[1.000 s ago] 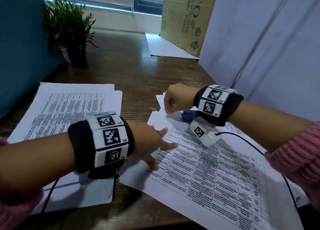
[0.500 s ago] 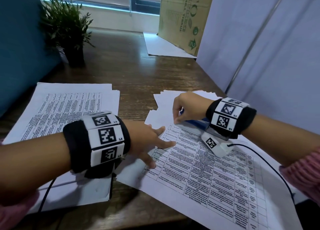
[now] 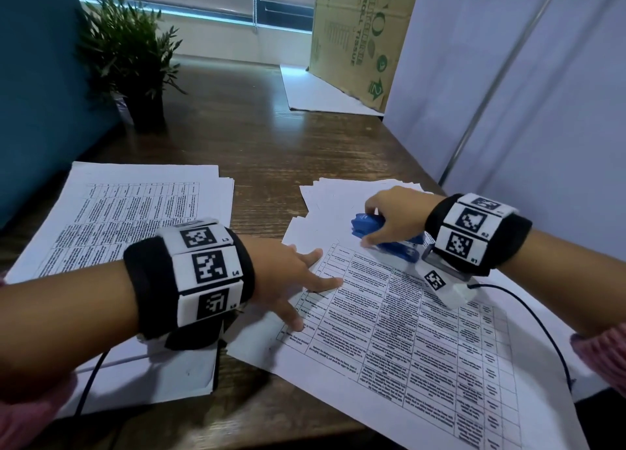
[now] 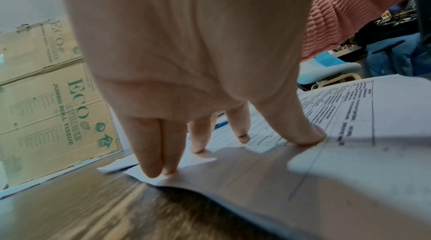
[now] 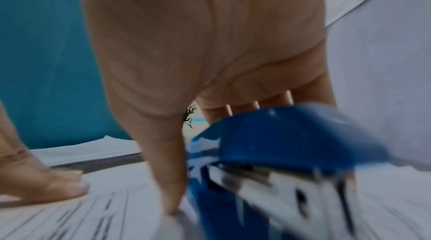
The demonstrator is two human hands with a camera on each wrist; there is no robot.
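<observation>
Head view: left hand (image 3: 288, 276) flat on sheet (image 3: 423, 348), right hand (image 3: 396, 212) gripping stapler (image 3: 366, 225) (box (image 3: 355, 32): "ROLL TISSUE").

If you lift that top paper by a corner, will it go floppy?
Probably floppy: the top printed sheet is thin and ripples beside the left hand. It likely slides easily, since spread fingers pin it while the right hand grips the blue stapler.
</observation>
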